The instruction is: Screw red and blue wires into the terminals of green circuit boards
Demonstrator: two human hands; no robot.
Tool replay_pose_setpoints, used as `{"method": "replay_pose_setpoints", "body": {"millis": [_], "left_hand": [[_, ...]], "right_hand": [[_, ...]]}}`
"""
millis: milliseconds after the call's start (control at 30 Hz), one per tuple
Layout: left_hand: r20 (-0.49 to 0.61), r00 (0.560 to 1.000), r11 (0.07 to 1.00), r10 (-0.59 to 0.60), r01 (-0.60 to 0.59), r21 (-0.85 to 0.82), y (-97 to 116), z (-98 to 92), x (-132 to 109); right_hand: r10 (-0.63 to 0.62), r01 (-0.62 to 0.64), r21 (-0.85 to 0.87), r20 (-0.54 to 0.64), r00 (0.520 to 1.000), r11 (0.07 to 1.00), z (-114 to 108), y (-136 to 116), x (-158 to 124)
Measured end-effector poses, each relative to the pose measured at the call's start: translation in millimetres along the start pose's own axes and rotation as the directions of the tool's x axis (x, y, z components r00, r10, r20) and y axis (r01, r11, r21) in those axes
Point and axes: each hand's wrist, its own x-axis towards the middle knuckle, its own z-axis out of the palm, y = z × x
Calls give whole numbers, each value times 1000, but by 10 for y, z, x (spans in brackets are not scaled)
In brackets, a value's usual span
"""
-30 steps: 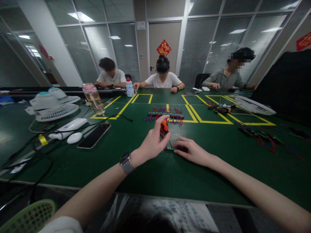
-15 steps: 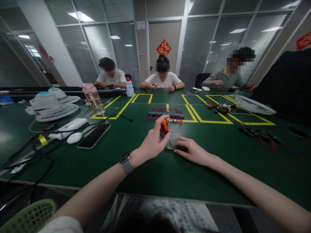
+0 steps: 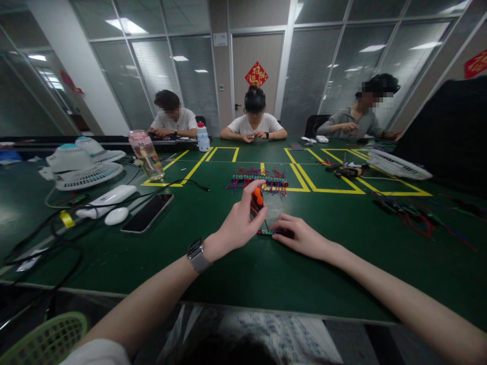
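Note:
My left hand [image 3: 239, 219] is closed round the orange and black handle of a screwdriver [image 3: 258, 197]. The thin shaft slants down to a small green circuit board [image 3: 266, 232] lying on the table [image 3: 228, 274]. My right hand [image 3: 299, 235] rests on the table and pinches the board's right end; its fingers hide part of the board and its wires. Just beyond my hands lies a row of several small green boards [image 3: 261, 178] with red and blue wires sticking out on both sides.
At left lie a phone [image 3: 147, 214], a white oval case [image 3: 116, 216], black cables, a pink-lided bottle [image 3: 146, 154] and white fans [image 3: 89, 165]. Wired boards [image 3: 409, 210] and hand tools [image 3: 348, 170] lie at right. Several people sit across the table.
My hands, the screwdriver and the board look the same as before. Across the table, the middle person's hands have come together; the person at right has shifted a hand slightly.

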Motion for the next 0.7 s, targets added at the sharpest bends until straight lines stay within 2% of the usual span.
{"method": "replay_pose_setpoints", "body": {"millis": [700], "left_hand": [[-12, 1000, 1000, 14, -14, 15, -11, 3, 3]], "right_hand": [[3, -3, -11, -2, 1000, 1000, 0, -17, 6]]}}
